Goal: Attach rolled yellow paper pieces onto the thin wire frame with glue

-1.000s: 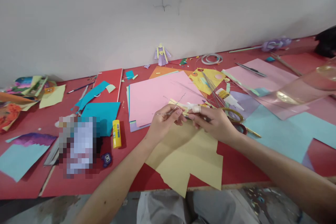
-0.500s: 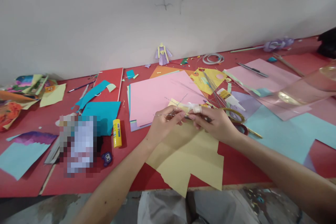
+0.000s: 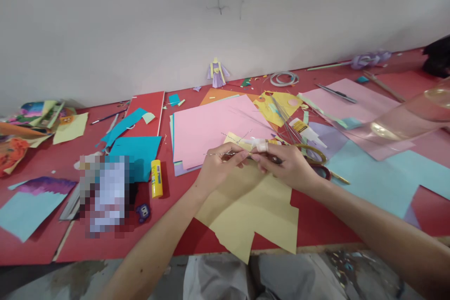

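Pinching a twisted wire point(image 3: 238, 142) between the thumb and fingers of the left hand point(image 3: 221, 161), close to the right hand point(image 3: 290, 161).
The right hand's fingers close on a dark tool point(image 3: 276, 160), partly hidden; the wire's ends stick out left of and beyond the left hand. Pale yellow paper point(image 3: 260, 211) lies below both hands, scissors point(image 3: 319, 153) just right of the right hand, and a glue stick point(image 3: 156, 179) left of the left.

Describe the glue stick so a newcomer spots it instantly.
On the red table, find the pink paper in the middle. Just left of its lower-left corner is the glue stick: a yellow tube, unlike the flat teal paper beside it.
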The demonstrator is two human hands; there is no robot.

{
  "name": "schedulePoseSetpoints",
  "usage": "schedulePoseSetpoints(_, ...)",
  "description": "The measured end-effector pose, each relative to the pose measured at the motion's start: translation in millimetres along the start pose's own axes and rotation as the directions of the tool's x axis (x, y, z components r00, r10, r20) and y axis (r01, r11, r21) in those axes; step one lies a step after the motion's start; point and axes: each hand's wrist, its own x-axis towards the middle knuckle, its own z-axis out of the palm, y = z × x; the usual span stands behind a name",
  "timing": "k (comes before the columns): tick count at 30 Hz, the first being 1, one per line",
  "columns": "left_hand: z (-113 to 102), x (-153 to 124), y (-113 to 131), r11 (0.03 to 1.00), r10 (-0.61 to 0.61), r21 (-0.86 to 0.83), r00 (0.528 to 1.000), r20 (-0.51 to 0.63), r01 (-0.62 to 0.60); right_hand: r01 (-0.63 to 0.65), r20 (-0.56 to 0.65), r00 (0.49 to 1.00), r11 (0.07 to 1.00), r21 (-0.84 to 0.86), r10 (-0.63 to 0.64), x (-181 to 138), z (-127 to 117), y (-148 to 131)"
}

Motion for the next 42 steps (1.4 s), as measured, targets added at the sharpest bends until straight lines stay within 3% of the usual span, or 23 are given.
schedulePoseSetpoints(6,-1.0,0.6,0.3,1.0,-0.008,0.01,1.0,-0.002,0.008,0.057,0.01,0.998,0.997,-0.051,-0.056,-0.1,-0.9,0.1)
schedulePoseSetpoints(23,-0.1,1.1,0.3,1.0,-0.008,0.024,1.0,0.005,0.008,0.027,0.014,1.0,0.993,-0.113,-0.026,1.2,-2.8,-0.7)
schedulePoseSetpoints(42,1.6,-0.4,-2.0,1.0,0.011,0.011,0.996,0.09,-0.012,-0.073,0.049,0.996,0.996,0.051,0.07,1.7,-2.6,-4.7)
